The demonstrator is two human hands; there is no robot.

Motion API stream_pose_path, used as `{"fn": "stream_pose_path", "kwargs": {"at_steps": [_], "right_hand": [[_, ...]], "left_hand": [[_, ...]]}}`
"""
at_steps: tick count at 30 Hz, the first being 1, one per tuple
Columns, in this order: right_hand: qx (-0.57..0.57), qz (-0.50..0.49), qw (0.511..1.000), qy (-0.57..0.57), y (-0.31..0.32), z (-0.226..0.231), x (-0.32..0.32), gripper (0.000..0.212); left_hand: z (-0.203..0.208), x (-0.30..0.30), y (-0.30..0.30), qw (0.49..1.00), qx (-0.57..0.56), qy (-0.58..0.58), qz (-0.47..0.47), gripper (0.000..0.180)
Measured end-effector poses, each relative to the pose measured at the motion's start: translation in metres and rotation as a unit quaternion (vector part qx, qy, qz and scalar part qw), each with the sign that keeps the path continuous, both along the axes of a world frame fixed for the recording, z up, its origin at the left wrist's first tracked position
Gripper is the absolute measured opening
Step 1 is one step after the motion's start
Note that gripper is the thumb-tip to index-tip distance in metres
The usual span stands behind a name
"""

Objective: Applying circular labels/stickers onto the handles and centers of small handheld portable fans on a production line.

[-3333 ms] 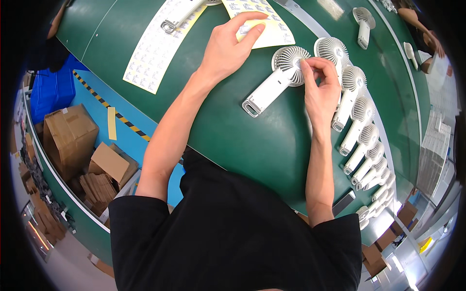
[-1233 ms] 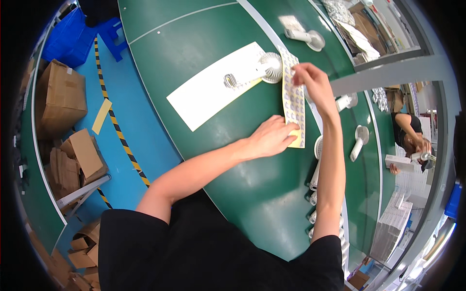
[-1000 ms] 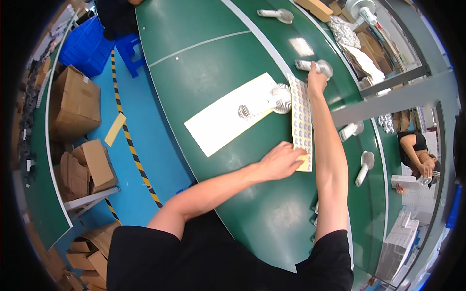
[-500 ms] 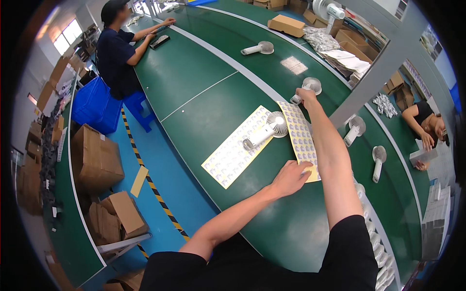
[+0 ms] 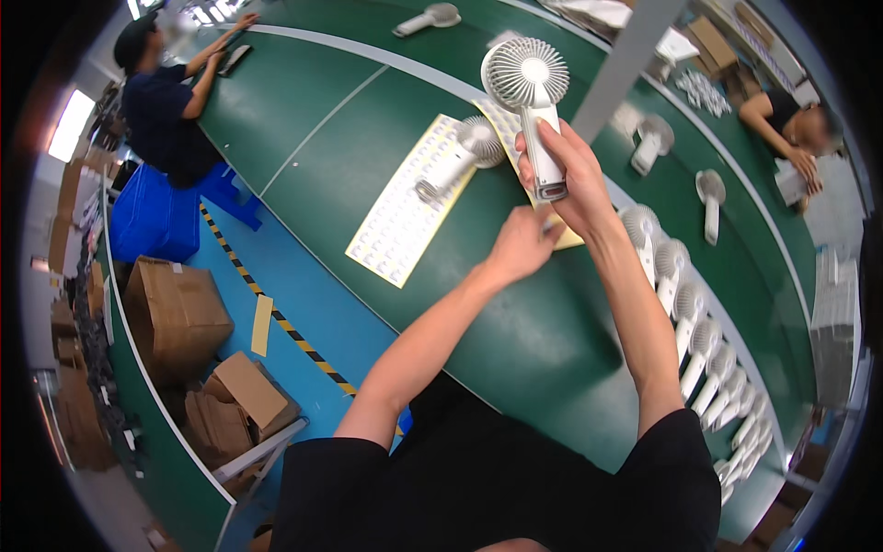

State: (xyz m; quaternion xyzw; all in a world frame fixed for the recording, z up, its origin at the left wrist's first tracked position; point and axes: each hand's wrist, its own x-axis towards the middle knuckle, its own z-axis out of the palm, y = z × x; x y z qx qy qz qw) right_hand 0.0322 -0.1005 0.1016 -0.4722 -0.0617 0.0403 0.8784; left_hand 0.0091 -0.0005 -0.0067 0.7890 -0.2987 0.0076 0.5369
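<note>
My right hand (image 5: 575, 175) grips a white handheld fan (image 5: 529, 74) by its handle, held up above the table with its round grille at the far end. Below it and to the left, my left hand (image 5: 524, 244) has curled fingers at the near end of a yellow-edged sticker sheet (image 5: 572, 240); motion blurs them a little. Much of that sheet is hidden behind the raised fan and my right hand. Another sticker sheet (image 5: 391, 235) lies flat to the left, and a second white fan (image 5: 451, 169) rests across it.
A row of several white fans (image 5: 704, 340) lines the right side of the green table (image 5: 515, 350). More fans (image 5: 651, 143) lie beyond the grey strip. A grey post (image 5: 635, 60) rises at the back. One co-worker (image 5: 161, 110) sits far left, another (image 5: 782, 129) far right.
My right hand has lifted the fan off the table and brought it nearer, turned grille-up. My left hand stays by the sheet's near end. The view has shifted, showing more of the fan row.
</note>
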Motion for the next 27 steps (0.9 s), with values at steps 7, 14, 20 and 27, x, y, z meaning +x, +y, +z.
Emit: {"fn": "stream_pose_path", "kwargs": {"at_steps": [7,14,20,27], "right_hand": [[0.016,-0.137,0.986,0.088,-0.029,-0.04,-0.104,0.025],[0.115,-0.148,0.97,0.154,-0.049,-0.085,-0.148,0.027],[0.13,-0.07,0.98,0.132,-0.04,-0.085,-0.149,0.033],[0.043,0.019,0.981,0.186,-0.038,-0.083,-0.149,0.029]], "left_hand": [[0.011,-0.003,-0.002,0.992,-0.061,0.107,-0.018,0.024],[0.02,-0.014,-0.004,0.941,-0.169,0.252,-0.15,0.032],[0.024,-0.02,-0.007,0.897,-0.131,0.355,-0.23,0.031],[0.028,-0.025,-0.007,0.88,-0.166,0.398,-0.2,0.026]]}}
